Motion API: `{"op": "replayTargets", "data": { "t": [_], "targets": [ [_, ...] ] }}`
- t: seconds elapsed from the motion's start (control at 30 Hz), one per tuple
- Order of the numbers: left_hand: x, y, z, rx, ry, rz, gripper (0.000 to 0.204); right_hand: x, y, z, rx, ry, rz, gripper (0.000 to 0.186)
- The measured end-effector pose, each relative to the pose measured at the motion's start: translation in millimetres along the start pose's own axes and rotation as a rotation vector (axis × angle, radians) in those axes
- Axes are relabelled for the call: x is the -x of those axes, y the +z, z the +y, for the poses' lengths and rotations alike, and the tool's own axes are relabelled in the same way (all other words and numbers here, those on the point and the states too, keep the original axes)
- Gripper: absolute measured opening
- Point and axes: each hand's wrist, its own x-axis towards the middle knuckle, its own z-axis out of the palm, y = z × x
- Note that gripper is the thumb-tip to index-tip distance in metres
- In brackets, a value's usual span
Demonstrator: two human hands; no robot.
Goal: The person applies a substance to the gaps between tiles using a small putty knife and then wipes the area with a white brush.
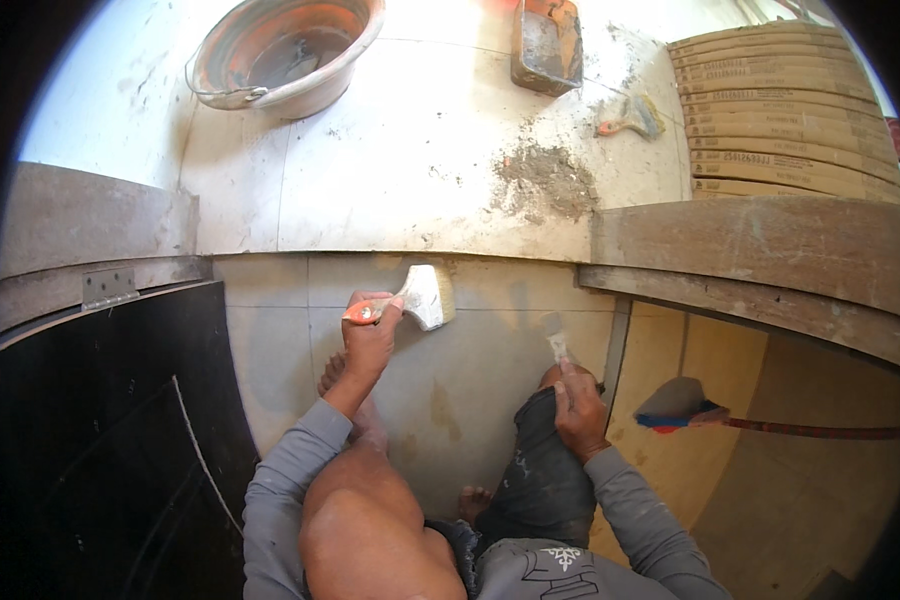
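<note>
My left hand (372, 338) is closed round the orange handle of a wide paintbrush (425, 297). The brush has a dusty white metal band, and its pale bristles point right, close to the edge of the step in the doorway. By my right knee, my right hand (580, 408) grips a small, pale, dirty scraper (557, 338), its flat end pointing away from me. My fingers hide part of its handle. Just past the step, a heap of grey-brown debris (545, 182) lies on the white tiled floor.
Beyond the step stand an orange-grey bucket (340, 84) and a mortar-stained tray (548, 80). Another brush (630, 118) lies beside stacked cardboard boxes (785, 120). A black door (120, 430) flanks me on the left; a broom-like tool (682, 405) is at right.
</note>
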Motion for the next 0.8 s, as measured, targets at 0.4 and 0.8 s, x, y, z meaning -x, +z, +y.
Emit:
{"op": "replayTargets", "data": {
  "t": [0.4,0.8],
  "targets": [
    [19,-60,26,-0.019,0.108,0.123,0.02,-32,124,-85,-0.131,0.104,-0.186,0.051],
    [32,-99,30,-0.068,0.129,0.184,0.02,-102,168,-107,-0.12,0.057,-0.107,0.055]
  ]
}}
